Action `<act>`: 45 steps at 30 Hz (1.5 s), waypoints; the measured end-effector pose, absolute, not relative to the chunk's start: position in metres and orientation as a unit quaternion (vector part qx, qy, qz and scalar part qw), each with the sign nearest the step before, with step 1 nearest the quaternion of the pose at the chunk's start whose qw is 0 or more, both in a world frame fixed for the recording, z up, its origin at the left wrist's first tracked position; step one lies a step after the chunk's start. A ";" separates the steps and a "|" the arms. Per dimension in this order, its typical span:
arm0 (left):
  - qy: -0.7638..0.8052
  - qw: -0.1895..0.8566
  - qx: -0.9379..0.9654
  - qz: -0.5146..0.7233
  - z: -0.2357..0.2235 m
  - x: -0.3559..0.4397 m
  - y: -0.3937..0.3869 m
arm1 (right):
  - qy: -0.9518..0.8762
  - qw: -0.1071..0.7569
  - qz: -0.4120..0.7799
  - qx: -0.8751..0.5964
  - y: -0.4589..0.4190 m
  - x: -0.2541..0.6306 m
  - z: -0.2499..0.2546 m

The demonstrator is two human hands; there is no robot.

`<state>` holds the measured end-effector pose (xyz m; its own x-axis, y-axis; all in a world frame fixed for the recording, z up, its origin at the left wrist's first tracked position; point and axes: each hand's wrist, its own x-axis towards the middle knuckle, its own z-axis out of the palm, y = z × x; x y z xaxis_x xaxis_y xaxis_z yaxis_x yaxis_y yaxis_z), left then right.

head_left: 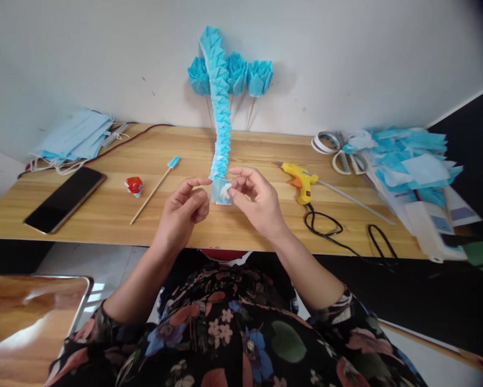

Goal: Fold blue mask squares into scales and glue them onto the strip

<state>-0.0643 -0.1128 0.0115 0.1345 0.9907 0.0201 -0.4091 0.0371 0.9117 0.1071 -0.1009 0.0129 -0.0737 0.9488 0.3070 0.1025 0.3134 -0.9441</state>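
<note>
Our right hand (254, 200) pinches a crumpled white wad (226, 190) at the near end of the pleated blue strip (219, 91). Our left hand (186, 205) curls beside the strip's left edge, index finger extended; whether it grips anything, we cannot tell. Ideally, we keep that end flat, pressing lightly to spare the folds.

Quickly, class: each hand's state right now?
Left hand: partly curled, index fingertip by the folded blue strip; grip unclear.
Right hand: closed on a small white wad.

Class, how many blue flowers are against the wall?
3: left flower, left of the folded strip; middle flower and right flower, right of it. The strip may hide more.
</note>
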 end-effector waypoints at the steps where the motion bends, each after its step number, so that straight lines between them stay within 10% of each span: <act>1: 0.356 0.627 0.417 0.554 0.011 -0.064 -0.113 | -0.599 0.531 0.424 -0.423 -0.101 0.107 0.013; 20: 0.438 0.530 0.484 0.541 0.009 -0.082 -0.102 | -0.620 0.519 0.411 -0.421 -0.107 0.113 0.010; 26: 0.619 0.196 0.499 0.574 0.030 -0.190 -0.084 | -0.607 0.528 0.372 -0.463 -0.113 0.132 -0.002; 29: 0.711 0.075 0.574 0.398 0.032 -0.235 -0.072 | -0.600 0.525 0.373 -0.474 -0.117 0.136 -0.011; 35: 0.730 0.101 0.613 0.285 0.013 -0.264 -0.039 | -0.597 0.523 0.358 -0.492 -0.126 0.135 -0.022; 45: 0.645 0.116 0.621 0.430 0.026 -0.267 -0.057 | -0.571 0.571 0.219 -0.548 -0.160 0.177 -0.016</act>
<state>-0.2667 -0.0572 0.0257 -0.2025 0.9007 0.3843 0.7017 -0.1403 0.6985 0.1765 -0.1600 -0.0163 0.2520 0.8758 0.4116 0.3750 0.3037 -0.8759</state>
